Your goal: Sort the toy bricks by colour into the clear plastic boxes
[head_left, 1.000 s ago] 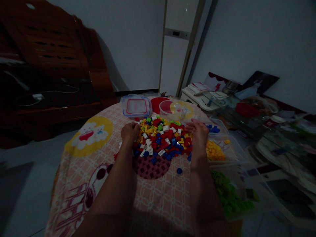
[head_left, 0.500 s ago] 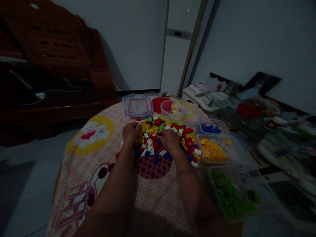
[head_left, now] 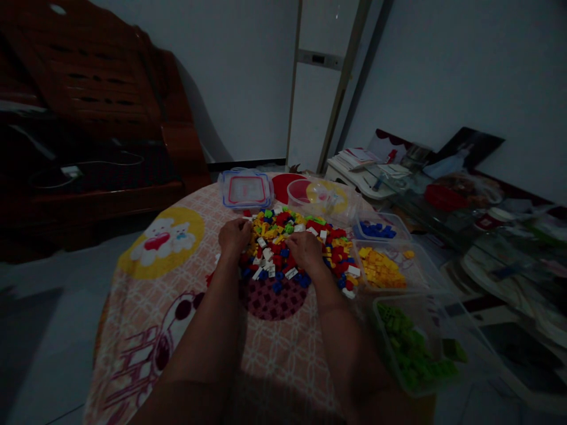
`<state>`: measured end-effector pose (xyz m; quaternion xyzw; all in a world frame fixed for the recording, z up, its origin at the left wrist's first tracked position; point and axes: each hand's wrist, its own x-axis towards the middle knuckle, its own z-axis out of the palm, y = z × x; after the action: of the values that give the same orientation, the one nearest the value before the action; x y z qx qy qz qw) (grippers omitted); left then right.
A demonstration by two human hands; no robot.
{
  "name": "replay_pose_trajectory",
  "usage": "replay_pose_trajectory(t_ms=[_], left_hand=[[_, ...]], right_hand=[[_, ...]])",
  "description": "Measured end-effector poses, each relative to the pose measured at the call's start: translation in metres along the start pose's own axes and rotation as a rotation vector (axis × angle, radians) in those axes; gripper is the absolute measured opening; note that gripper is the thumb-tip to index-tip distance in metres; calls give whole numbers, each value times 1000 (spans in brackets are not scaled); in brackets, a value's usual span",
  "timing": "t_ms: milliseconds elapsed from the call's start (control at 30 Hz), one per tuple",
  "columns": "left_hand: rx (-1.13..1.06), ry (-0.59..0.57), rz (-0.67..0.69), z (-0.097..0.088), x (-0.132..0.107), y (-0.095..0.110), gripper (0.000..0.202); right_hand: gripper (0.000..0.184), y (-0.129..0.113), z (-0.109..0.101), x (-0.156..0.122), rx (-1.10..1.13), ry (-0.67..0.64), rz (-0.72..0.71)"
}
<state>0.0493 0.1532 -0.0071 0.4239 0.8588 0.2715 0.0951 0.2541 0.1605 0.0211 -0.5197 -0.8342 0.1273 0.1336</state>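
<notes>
A mixed pile of toy building bricks (head_left: 277, 248) in red, yellow, blue, white and green lies on the round table. At its left edge rests my left hand (head_left: 234, 236), fingers bent together, a white brick close to its fingertips. My right hand (head_left: 305, 249) reaches over the middle of the heap with curled fingers touching bricks. In the dim light, whatever either hand pinches is hidden. To the right stand clear plastic boxes: one with blue bricks (head_left: 376, 229), one with yellow bricks (head_left: 381, 268) and one with green bricks (head_left: 411, 348).
Behind the pile lie a clear lid with a blue rim (head_left: 247, 190) and a clear round container (head_left: 305, 195). A patterned cloth (head_left: 274, 360) covers the table. A cluttered glass table (head_left: 411, 200) stands at right, a wooden bench (head_left: 106, 118) at left.
Almost nothing differs. The right hand's fingers have shifted very slightly over the bricks; the left hand stays at the pile's left edge.
</notes>
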Motion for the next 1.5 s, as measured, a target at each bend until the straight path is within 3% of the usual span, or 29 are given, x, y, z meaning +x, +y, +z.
replay_pose_trajectory(t_ms=[300,467,667,767,867,967,1067,1267,1400,1500], left_hand=[[-1,5,12,0,0,0,42],[16,-5,-2,0,0,1,42],[10,-6,-4,-1,-1,1,43],[11,-4,-1,-2,-2,2,43],[11,-7,-4,-2,-2,2,43],[18,-1,13,-1,-1,1,43],[20,5,17,0,0,0,43],[11,-6,10,-1,-1,0,43],[8,-2,12,-1,-1,0,44],[10,-4,8,0,-1,0,44]], right_hand=[[29,12,3,7,198,116,39],[37,27,5,14,555,202,99],[27,41,-1,13,1049,275,320],[23,50,-7,16,1235,460,429],[20,67,-12,20,1337,735,504],[30,88,-16,21,1299,997,524],[50,102,-20,18,1161,1121,534],[66,98,-24,11,1033,1058,522],[53,90,-26,12,952,1044,455],[38,83,-27,12,996,832,429]])
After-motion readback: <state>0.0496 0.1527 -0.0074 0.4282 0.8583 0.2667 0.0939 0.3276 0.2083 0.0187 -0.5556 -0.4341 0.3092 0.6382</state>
